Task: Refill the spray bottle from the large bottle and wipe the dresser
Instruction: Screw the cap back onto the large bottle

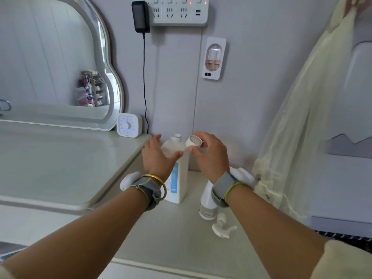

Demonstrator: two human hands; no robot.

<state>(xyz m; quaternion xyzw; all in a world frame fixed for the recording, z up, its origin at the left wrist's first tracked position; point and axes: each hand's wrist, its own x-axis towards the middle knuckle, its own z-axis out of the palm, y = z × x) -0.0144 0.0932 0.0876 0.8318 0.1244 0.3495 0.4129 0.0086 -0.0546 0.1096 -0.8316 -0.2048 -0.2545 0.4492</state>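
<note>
The large white bottle (179,178) with a blue label stands on the low dresser top (171,238), its neck uncapped. My left hand (158,156) rests against the bottle's shoulder, fingers spread. Just right of the neck, my right hand (209,154) holds the bottle's white cap (193,141) between the fingertips. The small spray bottle (207,204) stands to the right, partly hidden by my right wrist, with no head on it. Its white trigger head (222,228) lies on the surface in front of it.
A raised dresser top (60,158) with a mirror (50,57) lies to the left, a white timer (129,125) at its back corner. A black cable (144,77) hangs from a wall power strip (179,11). Sheer yellow fabric (302,127) hangs at right.
</note>
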